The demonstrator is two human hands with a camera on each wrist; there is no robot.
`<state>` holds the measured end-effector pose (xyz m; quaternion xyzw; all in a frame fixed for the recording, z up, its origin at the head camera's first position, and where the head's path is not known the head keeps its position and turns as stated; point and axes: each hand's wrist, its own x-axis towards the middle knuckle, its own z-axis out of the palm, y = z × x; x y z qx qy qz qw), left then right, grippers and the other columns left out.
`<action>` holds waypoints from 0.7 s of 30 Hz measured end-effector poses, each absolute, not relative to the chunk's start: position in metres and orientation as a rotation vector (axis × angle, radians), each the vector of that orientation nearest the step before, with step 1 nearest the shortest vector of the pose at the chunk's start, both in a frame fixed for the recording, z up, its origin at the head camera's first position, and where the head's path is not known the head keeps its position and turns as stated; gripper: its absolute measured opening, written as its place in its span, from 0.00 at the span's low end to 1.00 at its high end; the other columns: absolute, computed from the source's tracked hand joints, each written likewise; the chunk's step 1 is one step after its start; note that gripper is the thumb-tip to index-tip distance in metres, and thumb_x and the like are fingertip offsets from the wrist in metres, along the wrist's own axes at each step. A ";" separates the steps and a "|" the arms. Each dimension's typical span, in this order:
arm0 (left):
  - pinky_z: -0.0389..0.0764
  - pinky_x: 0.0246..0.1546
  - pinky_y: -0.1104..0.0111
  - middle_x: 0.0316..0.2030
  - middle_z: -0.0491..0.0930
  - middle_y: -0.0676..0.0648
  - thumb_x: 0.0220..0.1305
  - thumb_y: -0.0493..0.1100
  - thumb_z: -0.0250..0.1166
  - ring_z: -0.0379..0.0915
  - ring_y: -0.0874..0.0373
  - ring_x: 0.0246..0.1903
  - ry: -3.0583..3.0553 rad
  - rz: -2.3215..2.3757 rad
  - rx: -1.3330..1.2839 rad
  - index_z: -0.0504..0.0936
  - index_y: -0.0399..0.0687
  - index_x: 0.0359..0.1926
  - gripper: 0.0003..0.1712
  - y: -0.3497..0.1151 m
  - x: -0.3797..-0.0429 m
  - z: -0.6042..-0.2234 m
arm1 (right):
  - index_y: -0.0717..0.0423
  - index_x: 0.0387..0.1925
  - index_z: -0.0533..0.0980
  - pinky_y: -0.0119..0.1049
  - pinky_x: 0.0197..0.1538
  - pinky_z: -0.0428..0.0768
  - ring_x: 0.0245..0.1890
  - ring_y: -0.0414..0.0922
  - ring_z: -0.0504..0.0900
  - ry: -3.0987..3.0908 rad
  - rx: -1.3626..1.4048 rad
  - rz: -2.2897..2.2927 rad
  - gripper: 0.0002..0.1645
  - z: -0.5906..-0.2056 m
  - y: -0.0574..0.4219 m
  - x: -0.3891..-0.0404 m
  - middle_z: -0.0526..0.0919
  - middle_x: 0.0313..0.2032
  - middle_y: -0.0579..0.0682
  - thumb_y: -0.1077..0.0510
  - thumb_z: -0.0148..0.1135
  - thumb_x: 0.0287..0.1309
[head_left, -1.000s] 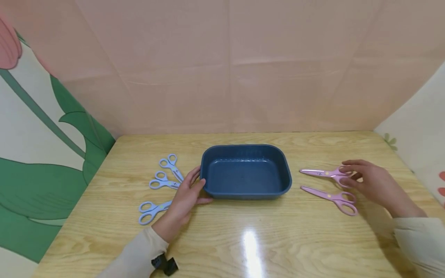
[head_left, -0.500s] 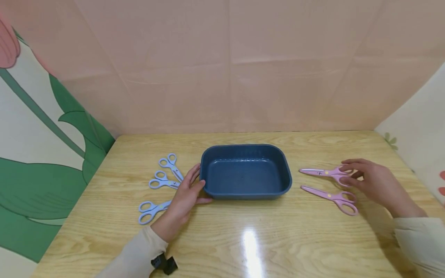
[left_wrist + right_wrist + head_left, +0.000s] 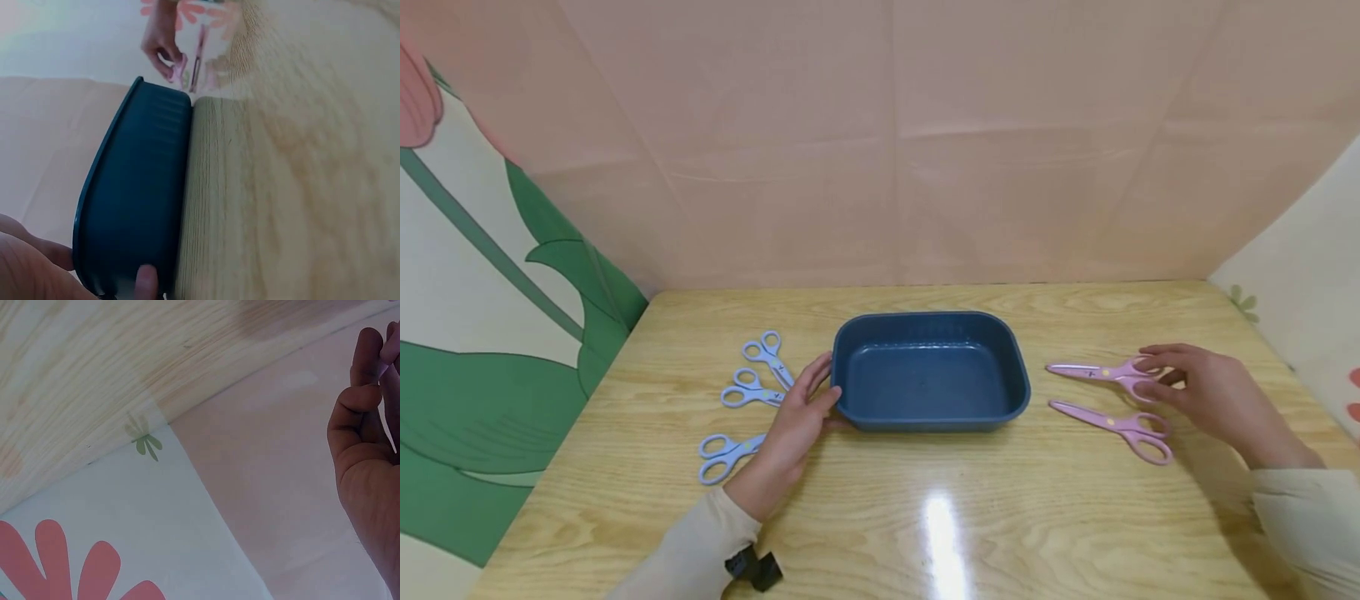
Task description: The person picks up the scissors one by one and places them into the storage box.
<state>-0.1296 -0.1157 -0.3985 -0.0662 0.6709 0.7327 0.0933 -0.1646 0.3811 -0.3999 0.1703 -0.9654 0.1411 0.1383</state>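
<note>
Head: pink scissors [image 3: 1093,373] crosswise, tips [image 3: 1054,368] left

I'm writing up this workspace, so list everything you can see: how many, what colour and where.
Container: 1, dark blue, mid-table
Blue scissors: 3 pairs, light blue, left of the container
Pink scissors: 2 pairs, pink, right of the container
Table: 1, wood-coloured, beneath everything
Backdrop: 1, dusty pink, behind the table
Printed panels: 2, white with coloured plant prints, at either side
Device: 1, black, by the left cuff
Sleeves: 2, beige, on both arms
Left hand: 1, gripping the container's left end
Right hand: 1, holding the farther pink pair's handles
</note>
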 end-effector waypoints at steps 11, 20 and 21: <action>0.78 0.48 0.59 0.71 0.59 0.48 0.71 0.35 0.50 0.65 0.46 0.63 2.025 2.143 -0.176 0.59 0.56 0.71 0.30 -0.116 -0.129 -0.399 | 0.53 0.44 0.82 0.27 0.27 0.70 0.24 0.18 0.75 -2.819 0.470 0.390 0.23 -0.399 0.381 -0.163 0.89 0.28 0.46 0.52 0.75 0.43; 0.80 0.44 0.59 0.71 0.59 0.50 0.71 0.36 0.49 0.66 0.46 0.61 2.018 2.128 -0.174 0.58 0.59 0.71 0.30 -0.117 -0.129 -0.398 | 0.48 0.43 0.84 0.31 0.25 0.69 0.19 0.36 0.78 -2.861 0.406 0.314 0.22 -0.394 0.379 -0.160 0.86 0.45 0.53 0.44 0.73 0.45; 0.80 0.44 0.58 0.71 0.59 0.50 0.71 0.36 0.49 0.66 0.46 0.61 2.017 2.128 -0.173 0.58 0.58 0.71 0.30 -0.117 -0.129 -0.398 | 0.47 0.42 0.84 0.31 0.25 0.69 0.19 0.36 0.77 -2.869 0.402 0.307 0.21 -0.393 0.378 -0.160 0.85 0.48 0.55 0.43 0.72 0.45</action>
